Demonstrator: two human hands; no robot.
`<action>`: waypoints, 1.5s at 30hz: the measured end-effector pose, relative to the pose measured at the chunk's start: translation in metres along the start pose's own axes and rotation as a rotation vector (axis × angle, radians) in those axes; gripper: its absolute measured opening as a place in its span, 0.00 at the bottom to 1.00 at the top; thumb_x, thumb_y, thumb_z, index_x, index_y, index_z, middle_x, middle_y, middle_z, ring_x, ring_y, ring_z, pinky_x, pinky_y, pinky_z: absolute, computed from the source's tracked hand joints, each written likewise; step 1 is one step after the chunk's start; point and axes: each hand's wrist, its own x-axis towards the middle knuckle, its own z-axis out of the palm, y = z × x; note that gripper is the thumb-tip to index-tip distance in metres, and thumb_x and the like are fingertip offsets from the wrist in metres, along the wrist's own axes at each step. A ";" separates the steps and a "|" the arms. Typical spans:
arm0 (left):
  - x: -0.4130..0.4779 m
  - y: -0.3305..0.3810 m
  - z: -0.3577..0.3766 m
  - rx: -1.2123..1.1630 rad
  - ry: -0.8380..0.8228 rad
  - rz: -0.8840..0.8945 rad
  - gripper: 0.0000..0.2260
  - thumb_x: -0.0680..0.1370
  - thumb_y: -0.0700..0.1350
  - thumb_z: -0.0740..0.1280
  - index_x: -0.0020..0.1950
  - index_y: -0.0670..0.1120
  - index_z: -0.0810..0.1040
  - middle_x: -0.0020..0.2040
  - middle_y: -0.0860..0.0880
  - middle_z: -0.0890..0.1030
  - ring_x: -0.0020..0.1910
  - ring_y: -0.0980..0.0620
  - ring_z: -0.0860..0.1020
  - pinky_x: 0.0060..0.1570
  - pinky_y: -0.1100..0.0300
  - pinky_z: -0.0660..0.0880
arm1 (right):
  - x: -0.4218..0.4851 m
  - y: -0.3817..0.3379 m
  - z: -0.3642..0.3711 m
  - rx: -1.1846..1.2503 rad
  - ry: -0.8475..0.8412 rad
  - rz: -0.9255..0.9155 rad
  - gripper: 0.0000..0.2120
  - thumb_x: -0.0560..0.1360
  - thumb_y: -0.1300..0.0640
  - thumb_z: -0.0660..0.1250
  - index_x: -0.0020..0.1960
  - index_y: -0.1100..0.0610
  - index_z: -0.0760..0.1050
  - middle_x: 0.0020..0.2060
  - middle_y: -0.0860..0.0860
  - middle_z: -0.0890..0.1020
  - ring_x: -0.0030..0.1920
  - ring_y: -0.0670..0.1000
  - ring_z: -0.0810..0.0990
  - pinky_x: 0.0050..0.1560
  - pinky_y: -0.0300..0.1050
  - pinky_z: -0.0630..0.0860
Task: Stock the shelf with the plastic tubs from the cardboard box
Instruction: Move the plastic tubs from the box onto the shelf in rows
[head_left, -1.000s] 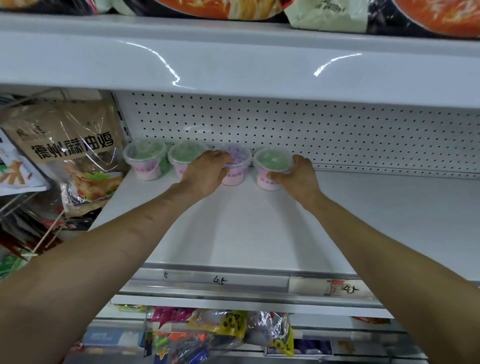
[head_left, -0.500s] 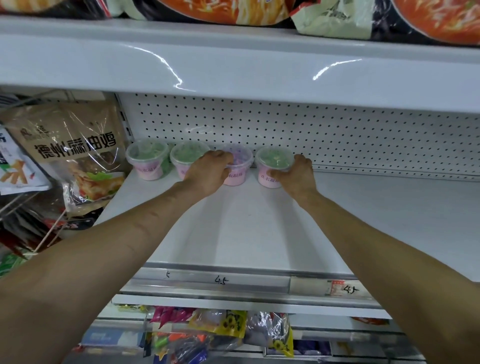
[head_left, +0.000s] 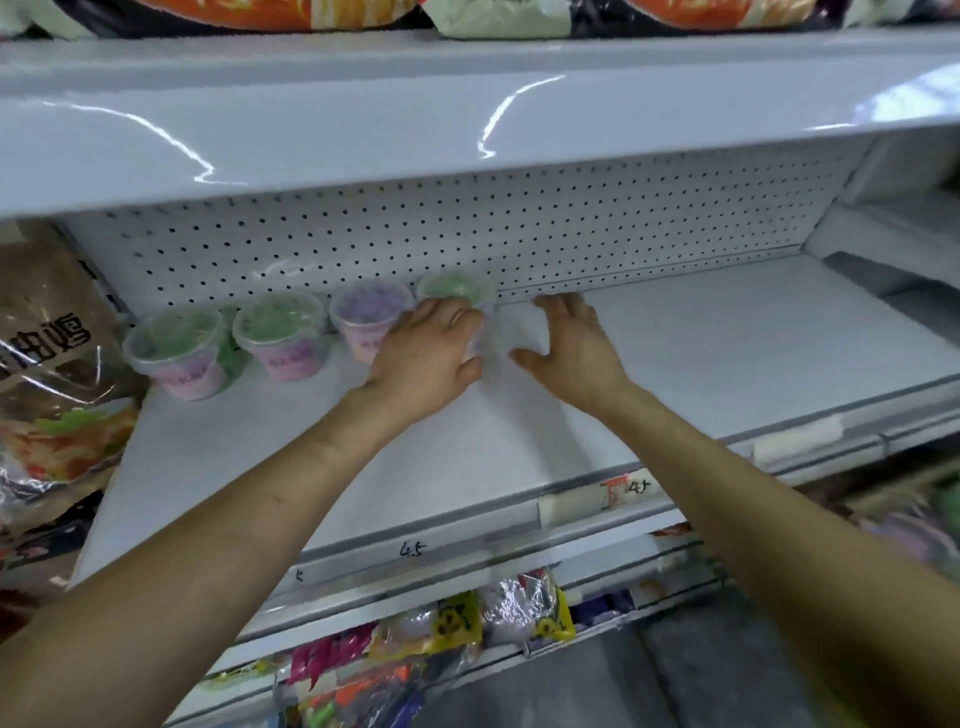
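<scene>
Several clear-lidded plastic tubs with pink labels stand in a row along the pegboard back of the white shelf (head_left: 519, 457). The leftmost tub (head_left: 174, 351) and the one beside it (head_left: 280, 335) show green contents; a purple-filled tub (head_left: 366, 312) follows. My left hand (head_left: 426, 358) is curled around the front of the rightmost green tub (head_left: 457, 285), hiding its lower half. My right hand (head_left: 571, 345) hovers just right of that tub, fingers spread, holding nothing. The cardboard box is out of view.
A bagged chicken product (head_left: 52, 395) hangs at the left end of the shelf. The upper shelf (head_left: 467, 119) overhangs closely. Snack bags (head_left: 467, 623) fill the shelf below. Bare shelf stretches to the right of the tubs.
My right hand has let go of the rightmost tub and opened to its right. My left hand has shifted from the purple tub onto the rightmost one. The view has tilted.
</scene>
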 end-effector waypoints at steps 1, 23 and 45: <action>0.006 0.012 0.002 -0.001 -0.014 0.027 0.26 0.75 0.53 0.71 0.71 0.45 0.74 0.71 0.45 0.75 0.69 0.41 0.72 0.59 0.43 0.76 | -0.011 0.005 -0.006 -0.074 0.027 -0.010 0.37 0.74 0.44 0.76 0.76 0.60 0.69 0.71 0.60 0.72 0.68 0.64 0.73 0.64 0.62 0.75; 0.063 0.383 0.066 -0.243 -0.079 0.547 0.34 0.75 0.56 0.72 0.77 0.47 0.65 0.73 0.44 0.68 0.66 0.38 0.73 0.60 0.42 0.75 | -0.294 0.236 -0.156 -0.392 0.328 0.594 0.32 0.73 0.40 0.68 0.72 0.55 0.73 0.67 0.57 0.76 0.64 0.62 0.75 0.58 0.58 0.74; 0.121 0.558 0.207 -0.350 -0.524 0.767 0.34 0.76 0.57 0.73 0.77 0.49 0.64 0.76 0.46 0.63 0.70 0.40 0.71 0.63 0.45 0.76 | -0.441 0.382 -0.187 -0.029 0.291 1.332 0.36 0.75 0.44 0.74 0.78 0.54 0.67 0.72 0.58 0.72 0.71 0.64 0.72 0.69 0.58 0.70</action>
